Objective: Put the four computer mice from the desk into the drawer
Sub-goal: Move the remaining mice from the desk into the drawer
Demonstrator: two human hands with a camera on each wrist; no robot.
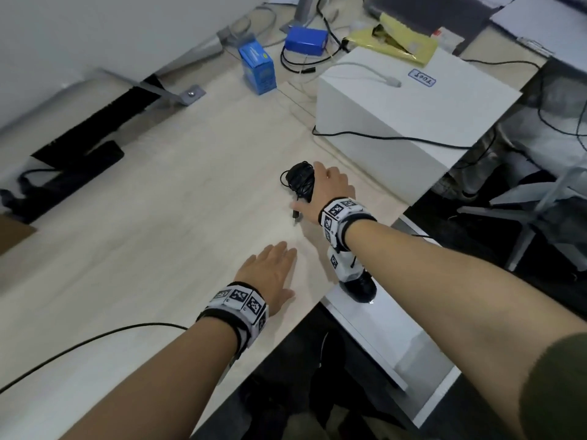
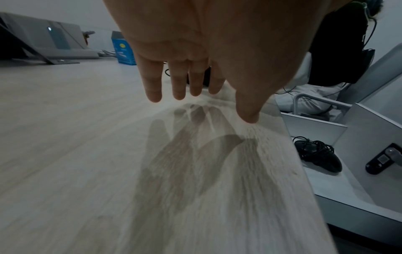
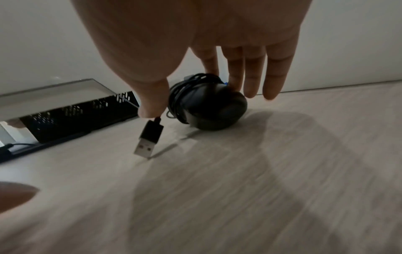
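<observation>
**Right hand on a cord-wrapped mouse, left hand spread above the worktop**

The right hand (image 1: 327, 188) reaches over a black mouse (image 3: 208, 106) with its cable wound round the body, sitting on the pale wooden worktop (image 1: 143, 242) just in front of a white box (image 1: 413, 115). The fingers (image 3: 234, 75) hang mostly straight over the far side of the mouse, at least one touching it, while the thumb sits at the cable near the USB plug (image 3: 149, 139), which dangles with its tip at the wood. That grip is loose and not clenched; I cannot tell whether the thumb is pinching the cable.

The left hand (image 1: 270, 277) is flat and released, fingers (image 2: 154, 82) extended, holding nothing, hovering close above the worktop near its front edge with its shadow spread beneath.

Below and to the right of the edge the white drawer (image 2: 339, 194) stands open. Another black mouse with wrapped cord (image 2: 317, 155) lies inside it. A blue carton (image 1: 257, 69) stands farther back on the worktop.
</observation>
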